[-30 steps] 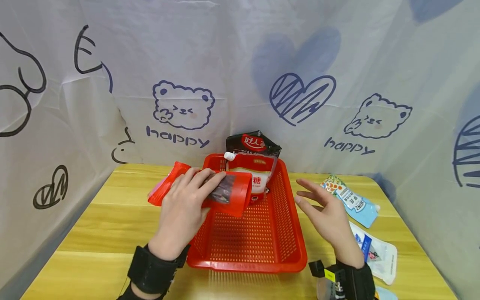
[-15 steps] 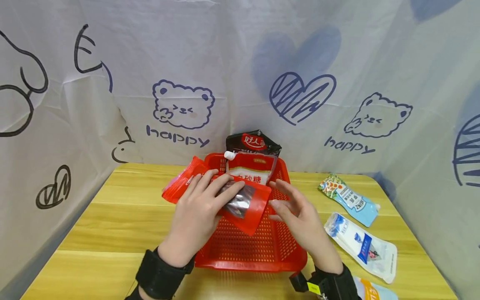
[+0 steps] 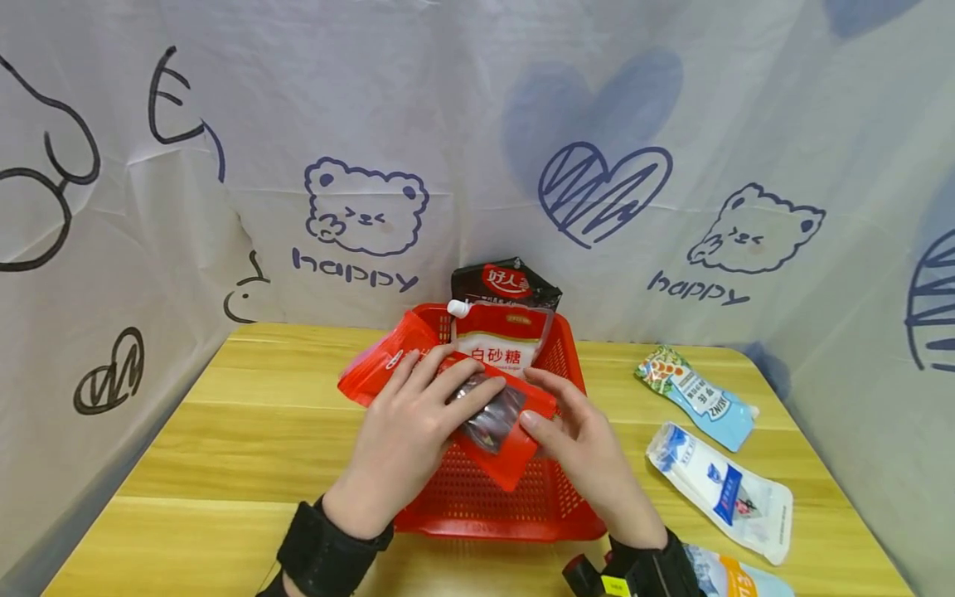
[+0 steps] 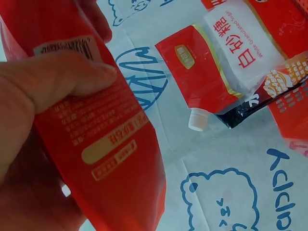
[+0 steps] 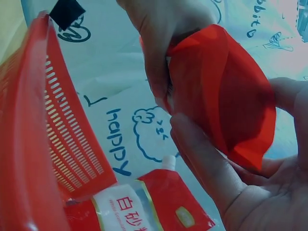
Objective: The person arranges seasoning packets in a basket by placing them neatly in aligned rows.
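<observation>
My left hand (image 3: 406, 444) grips a red pouch (image 3: 511, 456) with a clear window showing dark contents. It is held tilted above the red basket (image 3: 492, 529). In the left wrist view the thumb lies across the printed back of the pouch (image 4: 130, 173), near a barcode. My right hand (image 3: 582, 460) holds the pouch's lower right end, with the thumb on the front face. From the right wrist view, the right fingers and thumb sit around the folded bottom of the pouch (image 5: 226, 96). A white sugar pouch (image 3: 500, 332) with a white spout cap stands in the basket's back.
Behind the sugar pouch leans a black packet (image 3: 506, 282). On the wooden table (image 3: 224, 464) to the right lie a blue Heinz pouch (image 3: 697, 398), a white and blue packet (image 3: 724, 493) and a light blue and orange packet (image 3: 739, 576). A printed cloth (image 3: 477, 124) hangs behind.
The left hand has carried the red pouch to the right and tilted its right end lower. My right hand has moved left from beside the basket and taken hold of that end.
</observation>
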Motion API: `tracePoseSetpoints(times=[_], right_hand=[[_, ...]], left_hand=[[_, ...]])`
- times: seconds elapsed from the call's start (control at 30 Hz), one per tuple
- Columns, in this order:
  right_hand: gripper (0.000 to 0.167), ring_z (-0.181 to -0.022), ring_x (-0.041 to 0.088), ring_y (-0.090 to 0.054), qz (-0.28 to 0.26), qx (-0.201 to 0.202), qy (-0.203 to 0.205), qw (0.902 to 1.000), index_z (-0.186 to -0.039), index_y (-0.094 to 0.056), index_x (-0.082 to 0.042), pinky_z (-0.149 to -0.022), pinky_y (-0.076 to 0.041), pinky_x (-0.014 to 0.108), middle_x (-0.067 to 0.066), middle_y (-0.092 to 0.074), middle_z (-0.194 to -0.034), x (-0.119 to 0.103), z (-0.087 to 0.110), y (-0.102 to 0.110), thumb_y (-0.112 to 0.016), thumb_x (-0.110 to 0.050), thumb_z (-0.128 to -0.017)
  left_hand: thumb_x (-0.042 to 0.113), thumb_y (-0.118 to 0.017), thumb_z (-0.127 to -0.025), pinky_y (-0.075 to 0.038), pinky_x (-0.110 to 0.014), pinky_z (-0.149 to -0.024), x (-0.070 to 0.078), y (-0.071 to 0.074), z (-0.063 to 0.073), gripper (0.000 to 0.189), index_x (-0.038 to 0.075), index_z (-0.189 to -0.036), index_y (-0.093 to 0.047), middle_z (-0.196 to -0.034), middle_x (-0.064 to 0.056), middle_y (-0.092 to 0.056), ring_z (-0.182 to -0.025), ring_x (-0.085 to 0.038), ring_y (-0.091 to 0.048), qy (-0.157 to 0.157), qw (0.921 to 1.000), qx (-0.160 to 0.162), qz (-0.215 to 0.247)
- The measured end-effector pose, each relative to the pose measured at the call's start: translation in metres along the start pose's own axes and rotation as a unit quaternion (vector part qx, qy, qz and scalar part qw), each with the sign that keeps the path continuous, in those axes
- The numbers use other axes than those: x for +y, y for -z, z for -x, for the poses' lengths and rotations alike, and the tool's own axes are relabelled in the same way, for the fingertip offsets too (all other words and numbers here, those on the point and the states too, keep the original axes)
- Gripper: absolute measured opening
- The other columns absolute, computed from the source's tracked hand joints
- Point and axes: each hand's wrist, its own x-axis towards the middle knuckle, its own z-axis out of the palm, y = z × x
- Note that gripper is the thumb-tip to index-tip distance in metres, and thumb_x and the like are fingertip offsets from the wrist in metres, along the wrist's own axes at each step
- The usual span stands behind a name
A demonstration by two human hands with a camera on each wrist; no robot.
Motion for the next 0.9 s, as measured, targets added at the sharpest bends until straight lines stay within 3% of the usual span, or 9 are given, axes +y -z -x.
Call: tracePoseSetpoints(times=[0.2,0.5,0.73,0.9], right_hand=[[0.059,-0.103,0.029,-0.073,-0.019,-0.025,0.010,0.9995,-0.154,-0.045,-0.007,-0.081,-0.063,0.040,0.023,-0.055,-0.140,0.004,0.000,-0.004,-0.070,-0.015,-0.101],[0.054,-0.106,0.029,-0.071,-0.023,0.024,0.000,0.9995,-0.150,-0.051,-0.012,-0.084,-0.062,0.037,0.020,-0.058,-0.138,0.005,0.000,-0.005,-0.071,-0.016,-0.100],[0.050,-0.105,0.027,-0.068,-0.028,0.081,0.008,0.9963,-0.146,-0.057,-0.017,-0.084,-0.062,0.034,0.016,-0.059,-0.136,0.003,0.000,-0.006,-0.072,-0.016,-0.099],[0.050,-0.101,0.024,-0.067,-0.034,0.111,0.014,0.9931,-0.147,-0.057,-0.015,-0.085,-0.062,0.031,0.015,-0.060,-0.136,0.003,0.000,-0.007,-0.073,-0.015,-0.099]], left_hand=[[0.006,-0.084,-0.086,-0.044,-0.060,-0.112,0.001,0.000,0.002,0.057,0.028,-0.137,-0.069,-0.139,-0.004,-0.066,-0.136,-0.034,-0.054,-0.002,0.9996,-0.029,0.002],[0.002,-0.087,-0.080,-0.036,-0.060,-0.118,-0.001,-0.001,0.001,0.070,0.022,-0.143,-0.063,-0.146,-0.009,-0.058,-0.144,-0.034,-0.046,0.003,0.9986,-0.043,0.029],[0.006,-0.092,-0.071,-0.024,-0.066,-0.122,-0.008,0.004,0.001,0.089,0.014,-0.151,-0.053,-0.157,-0.011,-0.046,-0.152,-0.035,-0.032,0.034,0.9976,-0.017,0.057],[0.015,-0.095,-0.068,-0.016,-0.067,-0.123,-0.013,0.005,0.002,0.102,0.010,-0.156,-0.044,-0.165,-0.016,-0.032,-0.155,-0.042,-0.020,0.027,0.9947,0.027,0.096]])
